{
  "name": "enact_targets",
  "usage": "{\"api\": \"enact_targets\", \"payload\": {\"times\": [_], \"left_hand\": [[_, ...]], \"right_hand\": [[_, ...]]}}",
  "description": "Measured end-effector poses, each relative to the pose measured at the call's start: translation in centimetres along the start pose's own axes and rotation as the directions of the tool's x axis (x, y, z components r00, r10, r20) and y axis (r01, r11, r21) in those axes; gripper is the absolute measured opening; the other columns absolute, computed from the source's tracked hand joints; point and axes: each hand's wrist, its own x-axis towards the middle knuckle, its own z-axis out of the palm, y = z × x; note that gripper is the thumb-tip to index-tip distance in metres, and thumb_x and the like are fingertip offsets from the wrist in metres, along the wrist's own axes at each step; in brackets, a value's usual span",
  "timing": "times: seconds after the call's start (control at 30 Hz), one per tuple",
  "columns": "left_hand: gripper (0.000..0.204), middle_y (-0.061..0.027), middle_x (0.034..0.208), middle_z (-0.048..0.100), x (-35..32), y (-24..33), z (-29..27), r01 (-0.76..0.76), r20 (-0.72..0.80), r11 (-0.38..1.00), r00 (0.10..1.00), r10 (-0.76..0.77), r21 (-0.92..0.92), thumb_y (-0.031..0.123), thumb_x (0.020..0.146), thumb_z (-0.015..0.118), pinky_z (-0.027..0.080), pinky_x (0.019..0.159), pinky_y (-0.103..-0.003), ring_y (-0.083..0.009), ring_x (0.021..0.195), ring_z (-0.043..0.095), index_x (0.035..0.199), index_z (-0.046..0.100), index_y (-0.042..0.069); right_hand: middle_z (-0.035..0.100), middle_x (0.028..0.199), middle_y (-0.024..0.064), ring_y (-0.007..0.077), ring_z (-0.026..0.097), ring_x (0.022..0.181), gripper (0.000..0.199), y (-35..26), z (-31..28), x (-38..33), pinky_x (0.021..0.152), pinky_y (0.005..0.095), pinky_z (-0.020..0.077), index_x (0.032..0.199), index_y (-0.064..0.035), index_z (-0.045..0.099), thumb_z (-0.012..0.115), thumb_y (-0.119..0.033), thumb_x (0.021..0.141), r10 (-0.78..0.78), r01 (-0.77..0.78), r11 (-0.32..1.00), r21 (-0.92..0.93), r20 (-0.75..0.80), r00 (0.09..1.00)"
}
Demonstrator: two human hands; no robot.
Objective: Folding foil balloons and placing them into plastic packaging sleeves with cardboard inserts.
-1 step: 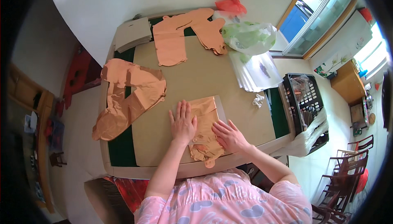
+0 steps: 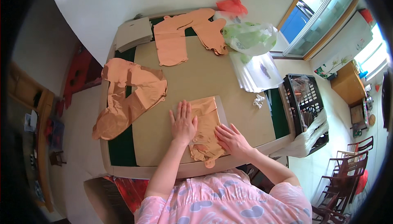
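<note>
A folded rose-gold foil sheet, seemingly a flat foil balloon (image 2: pixel 205 113), lies at the table's near edge over a pale card (image 2: pixel 221 108) that shows along its right side. Flat on its left edge rests my left hand (image 2: pixel 184 123), fingers stretched out. My right hand (image 2: pixel 233 139) lies across its right edge, fingers extended. Between my hands the foil is wrinkled, and a small rounded tab sticks out toward me. Another uninflated foil balloon (image 2: pixel 143 85) is spread at the left. Several more flat ones (image 2: pixel 171 46) lie stacked at the far side.
Grey cards (image 2: pixel 133 33) are piled at the far left. Clear plastic sleeves (image 2: pixel 258 74), a green-and-white plastic bag (image 2: pixel 249 38) and a red bag (image 2: pixel 232 6) sit at the far right. Small white bits (image 2: pixel 258 101) lie nearer. A black crate (image 2: pixel 305 97) with white strands (image 2: pixel 313 134) stands beside the table.
My right hand has slid slightly right and toward me along the foil's edge. The left hand and the other things stay as they were.
</note>
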Motion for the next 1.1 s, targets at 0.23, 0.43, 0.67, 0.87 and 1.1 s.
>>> {"api": "enact_targets", "payload": {"times": [0.23,0.43,0.67,0.87,1.1], "left_hand": [[0.065,-0.0114,0.157,0.027,-0.1,-0.2,0.2,-0.005,0.011,1.000,1.000,0.005,-0.010,0.035,0.095,0.047,0.013,0.116,-0.059,-0.0273,0.146,0.023,0.150,0.028,0.007],[0.065,-0.0113,0.158,0.025,0.3,0.2,-0.2,-0.016,0.019,1.000,1.000,0.016,0.007,0.035,0.095,0.047,0.012,0.116,-0.059,-0.0274,0.146,0.023,0.150,0.027,0.008],[0.065,-0.0113,0.157,0.026,0.2,-0.1,0.2,-0.010,0.010,0.999,1.000,0.010,0.031,0.036,0.095,0.048,0.012,0.117,-0.057,-0.0257,0.146,0.022,0.150,0.028,0.008],[0.064,-0.0102,0.158,0.024,4.9,-0.6,1.3,0.045,0.053,0.999,0.998,-0.045,-0.001,0.038,0.096,0.047,0.012,0.114,-0.062,-0.0262,0.146,0.022,0.149,0.030,0.008],[0.063,-0.0099,0.158,0.024,7.6,-1.2,1.9,0.060,0.051,0.998,0.997,-0.061,0.007,0.039,0.096,0.046,0.013,0.114,-0.063,-0.0257,0.147,0.020,0.149,0.029,0.008]], "right_hand": [[0.065,0.110,0.0120,0.0292,0.062,0.102,0.029,0.9,-0.7,-1.5,0.090,0.0411,0.0490,0.115,-0.0047,0.064,0.060,-0.008,0.087,0.291,-0.175,0.897,0.405,-0.245,0.925],[0.062,0.101,0.0139,0.0284,0.065,0.088,0.028,3.9,-1.0,6.3,0.080,0.0381,0.0523,0.110,-0.0024,0.063,0.063,-0.014,0.085,0.577,-0.462,0.803,0.377,-0.302,0.759],[0.066,0.099,0.0164,0.0306,0.064,0.097,0.028,6.7,-1.3,8.8,0.085,0.0389,0.0516,0.103,-0.0011,0.064,0.065,-0.020,0.082,0.621,-0.522,0.728,0.444,-0.105,0.777],[0.068,0.086,0.0097,0.0175,0.065,0.073,0.035,9.9,-0.9,12.9,0.068,0.0323,0.0534,0.107,0.0009,0.062,0.073,-0.016,0.078,0.674,-0.451,0.536,0.713,-0.041,0.737],[0.066,0.079,0.0074,0.0165,0.063,0.072,0.035,10.3,-1.1,10.7,0.065,0.0319,0.0515,0.108,-0.0010,0.062,0.074,-0.013,0.077,0.688,-0.459,0.627,0.629,-0.171,0.705]]}}
